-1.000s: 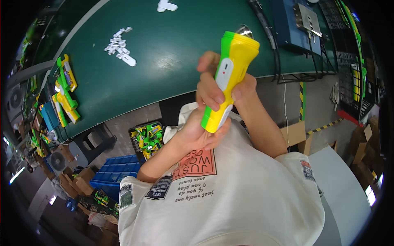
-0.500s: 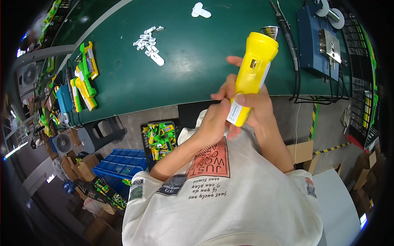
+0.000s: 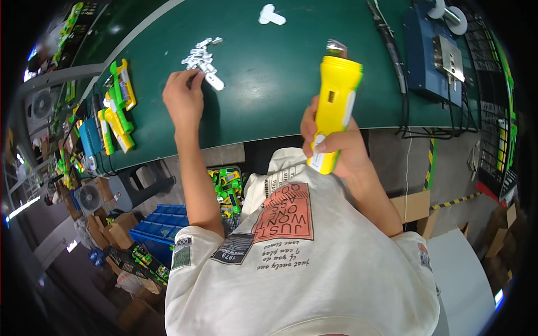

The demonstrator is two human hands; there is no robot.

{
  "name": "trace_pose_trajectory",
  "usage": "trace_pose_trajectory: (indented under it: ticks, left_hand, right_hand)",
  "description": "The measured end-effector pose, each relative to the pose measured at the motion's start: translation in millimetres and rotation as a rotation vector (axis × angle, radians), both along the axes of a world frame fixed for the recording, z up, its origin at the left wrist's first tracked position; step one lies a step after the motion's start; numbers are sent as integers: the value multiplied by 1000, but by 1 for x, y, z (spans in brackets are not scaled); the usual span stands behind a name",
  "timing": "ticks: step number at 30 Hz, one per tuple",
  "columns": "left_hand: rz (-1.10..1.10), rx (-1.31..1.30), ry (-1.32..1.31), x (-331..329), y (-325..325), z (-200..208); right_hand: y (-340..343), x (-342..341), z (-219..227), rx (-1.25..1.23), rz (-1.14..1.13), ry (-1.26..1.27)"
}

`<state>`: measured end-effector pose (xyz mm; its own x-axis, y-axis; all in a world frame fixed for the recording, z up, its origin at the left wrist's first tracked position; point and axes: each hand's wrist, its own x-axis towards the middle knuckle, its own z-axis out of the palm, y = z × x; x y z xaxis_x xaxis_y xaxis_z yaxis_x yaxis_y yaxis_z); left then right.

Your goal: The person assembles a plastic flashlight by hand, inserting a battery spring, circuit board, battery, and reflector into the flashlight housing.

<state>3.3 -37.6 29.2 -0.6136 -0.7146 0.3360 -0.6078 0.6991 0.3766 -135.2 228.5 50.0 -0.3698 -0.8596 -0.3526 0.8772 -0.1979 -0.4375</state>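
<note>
My right hand [image 3: 348,147] is wrapped round the lower body of a yellow flashlight [image 3: 336,84], its thumb across the front. The flashlight tilts slightly, its wide head pointing away from me. A small shiny reflector cup [image 3: 337,48] sticks out beyond the open head. Farther left, my left hand [image 3: 185,95] reaches over the table to the near edge of a pile of small white plastic parts [image 3: 199,55]. Its thumb and fingers come together there; whatever is between the fingertips is hidden. One longer white piece [image 3: 214,81] lies beside them.
Yellow-and-green flashlights [image 3: 116,112] lie at the table's left end. At the far right stand a blue soldering machine [image 3: 428,61] and a soldering iron [image 3: 389,47] with black cables. White oval pieces [image 3: 272,15] rest at the back. Below the table edge is a crate of flashlight parts [image 3: 228,190].
My left hand has left the flashlight and moved left to the white parts. My right hand keeps hold of the flashlight, now more upright and slightly left; the reflector has shifted left too.
</note>
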Motion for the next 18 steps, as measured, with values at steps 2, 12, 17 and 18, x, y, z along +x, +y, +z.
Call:
trace_pose_trajectory:
  ticks: [2,12,17,18]
  left_hand:
    - [23,100,114,4,-2,-2]
    - [-300,726,465,-30,98,56]
    - [-507,728,353,-49,138,52]
    - [-509,730,353,-50,138,51]
  right_hand:
    - [3,2,-7,-89,126,-83]
    - [6,0,-11,-125,205,-137]
    - [7,5,-5,-65,221,-95]
    - [8,6,-6,-56,235,-83]
